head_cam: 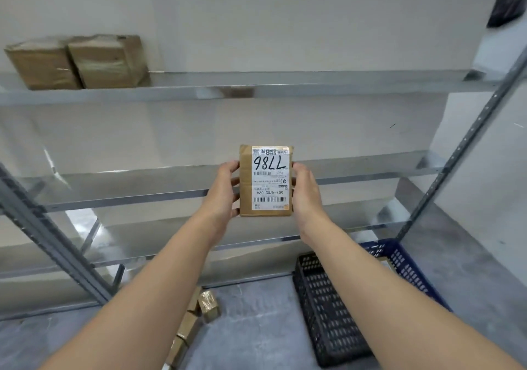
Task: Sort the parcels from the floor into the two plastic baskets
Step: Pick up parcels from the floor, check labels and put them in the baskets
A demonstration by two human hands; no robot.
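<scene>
Room: grey metal shelves [285, 82], white wall [285, 21].
In hands: small brown cardboard parcel [245, 175], white label [269, 198].
Left hand [225, 190]: grips its left edge.
Right hand [306, 195]: grips its right edge.

Only the person's two arms are in view, and both are bare. The left forearm [148, 284] and the right forearm [385, 284] are uncovered from the lower edge of the picture up to the wrists. They are smooth and slender, and the wide lens makes them look broader near the camera. The left hand [224, 191] and the right hand [306, 195] are bare as well, with slim fingers; the nails are too small to make out. Whatever clothing is worn lies outside the view.
</scene>
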